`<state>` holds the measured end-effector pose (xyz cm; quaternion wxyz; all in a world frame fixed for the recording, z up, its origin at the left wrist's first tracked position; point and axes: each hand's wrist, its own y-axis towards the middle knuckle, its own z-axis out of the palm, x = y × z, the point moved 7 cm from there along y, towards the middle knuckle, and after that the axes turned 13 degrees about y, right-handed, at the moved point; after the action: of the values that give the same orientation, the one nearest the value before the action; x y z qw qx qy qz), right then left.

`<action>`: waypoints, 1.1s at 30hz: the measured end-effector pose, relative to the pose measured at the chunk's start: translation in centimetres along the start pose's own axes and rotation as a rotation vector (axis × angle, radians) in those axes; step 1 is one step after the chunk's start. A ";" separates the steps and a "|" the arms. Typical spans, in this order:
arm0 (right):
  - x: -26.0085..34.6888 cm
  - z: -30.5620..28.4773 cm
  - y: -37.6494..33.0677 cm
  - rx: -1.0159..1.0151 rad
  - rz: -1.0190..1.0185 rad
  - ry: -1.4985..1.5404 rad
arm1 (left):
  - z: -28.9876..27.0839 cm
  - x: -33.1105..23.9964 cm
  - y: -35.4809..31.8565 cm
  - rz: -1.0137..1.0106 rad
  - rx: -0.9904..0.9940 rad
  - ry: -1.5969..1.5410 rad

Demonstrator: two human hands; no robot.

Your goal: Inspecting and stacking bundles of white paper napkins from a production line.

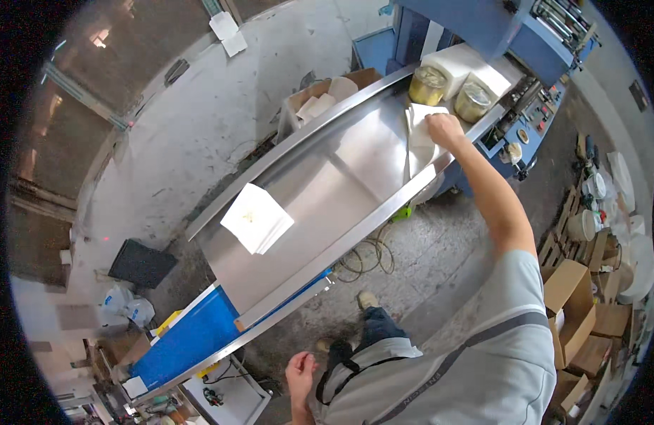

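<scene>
At the far end of a metal chute [327, 191], my right hand [446, 131] is closed on the edge of a stack of folded white paper napkins [420, 138]. The stack leans over the chute's surface. Lower down the chute lies another stack of white napkins [257, 218] with a small yellowish print on top, apart from both hands. My left hand [300, 375] hangs near my body with its fingers curled in, and nothing shows in it. Beyond my right hand stand two round containers, one yellow [427, 86] and one yellowish-grey [473, 103].
White blocks of stacked paper [454, 64] sit behind the containers, beside a blue machine [475, 25]. A blue conveyor belt [189, 343] continues from the chute's near end. A box of white scraps [320, 103] stands beyond the chute; cardboard boxes [571, 308] are at right.
</scene>
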<state>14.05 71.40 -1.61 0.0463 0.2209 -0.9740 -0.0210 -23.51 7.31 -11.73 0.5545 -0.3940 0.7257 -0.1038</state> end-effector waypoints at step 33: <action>81.8 -6.6 -36.8 0.913 -0.485 1.420 | -32.8 4.8 -14.2 0.748 -0.201 -1.057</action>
<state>-42.96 2.78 9.27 0.5429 0.3796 -0.5544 0.5038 -46.48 -14.80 5.08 0.7957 -0.1630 0.4494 0.3719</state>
